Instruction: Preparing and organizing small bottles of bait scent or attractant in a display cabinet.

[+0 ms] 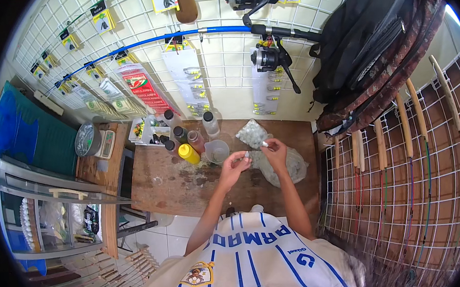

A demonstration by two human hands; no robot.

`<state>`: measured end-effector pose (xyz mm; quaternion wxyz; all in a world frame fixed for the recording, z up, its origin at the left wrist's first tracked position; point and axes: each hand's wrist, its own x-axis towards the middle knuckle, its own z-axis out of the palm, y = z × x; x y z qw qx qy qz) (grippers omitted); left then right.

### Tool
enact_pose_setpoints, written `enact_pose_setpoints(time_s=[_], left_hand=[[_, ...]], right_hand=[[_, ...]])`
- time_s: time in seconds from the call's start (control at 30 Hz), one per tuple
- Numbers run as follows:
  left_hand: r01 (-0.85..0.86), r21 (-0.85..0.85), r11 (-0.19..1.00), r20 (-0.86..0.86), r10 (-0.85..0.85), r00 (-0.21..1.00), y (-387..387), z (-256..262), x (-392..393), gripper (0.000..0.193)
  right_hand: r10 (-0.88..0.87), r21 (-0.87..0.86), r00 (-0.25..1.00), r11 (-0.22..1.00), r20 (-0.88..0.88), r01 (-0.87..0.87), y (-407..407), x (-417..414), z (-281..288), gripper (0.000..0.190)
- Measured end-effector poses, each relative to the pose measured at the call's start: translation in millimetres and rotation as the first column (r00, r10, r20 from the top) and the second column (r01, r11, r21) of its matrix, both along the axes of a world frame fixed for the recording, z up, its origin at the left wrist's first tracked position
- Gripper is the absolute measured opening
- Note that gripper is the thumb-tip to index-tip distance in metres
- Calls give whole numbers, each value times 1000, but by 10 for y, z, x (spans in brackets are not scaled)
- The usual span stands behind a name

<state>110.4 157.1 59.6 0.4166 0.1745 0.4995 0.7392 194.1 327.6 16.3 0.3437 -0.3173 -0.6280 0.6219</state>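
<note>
Over the wooden table (165, 192), my left hand (232, 169) pinches a small bottle (247, 154), its narrow tip pointing up. To the right of it, my right hand (277, 155) holds a small white cap (265, 144) between thumb and fingertips. Cap and bottle are apart. Beyond my right hand lies a clear plastic bag (251, 132) filled with small white pieces. A larger clear bag (295, 167) of small translucent containers lies partly under my right wrist. A clear plastic cup (217, 151) stands beyond my left hand.
Left of the cup are a yellow squeeze bottle (189, 154) and several dark-capped bottles, including a clear one (211, 125). A white tray (143, 138) holds small goods. Fishing reels (269, 57) and a blue rod (222, 29) hang on the wall grid; a black bag (359, 42) hangs right.
</note>
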Motion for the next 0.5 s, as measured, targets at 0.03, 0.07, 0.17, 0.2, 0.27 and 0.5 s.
enact_pose_setpoints(time_s=[0.03,0.07,0.17,0.2,0.27,0.5], left_hand=[[0,2,1000,1,0,1000,-17,-15,-1,26],[-8,3,1000,-10,8,1000,-37,-29,-6,26],[-7,2,1000,-27,7,1000,-51,11,23,26],[-2,-2,1000,-34,2,999,-57,45,40,27],[-16,6,1000,-32,16,999,-93,48,50,28],[-129,46,991,-59,132,990,-192,55,89,31]], right_hand=[[57,-37,996,998,-68,-60,-120,-25,107,30],[112,-71,984,990,-137,-122,-230,-50,220,30],[159,-200,965,959,-210,-202,-396,-82,341,32],[156,-197,965,960,-211,-198,-442,-69,441,32],[239,-166,940,944,-244,-284,-550,-64,588,35],[328,-184,928,915,-175,-358,-678,-10,616,37]])
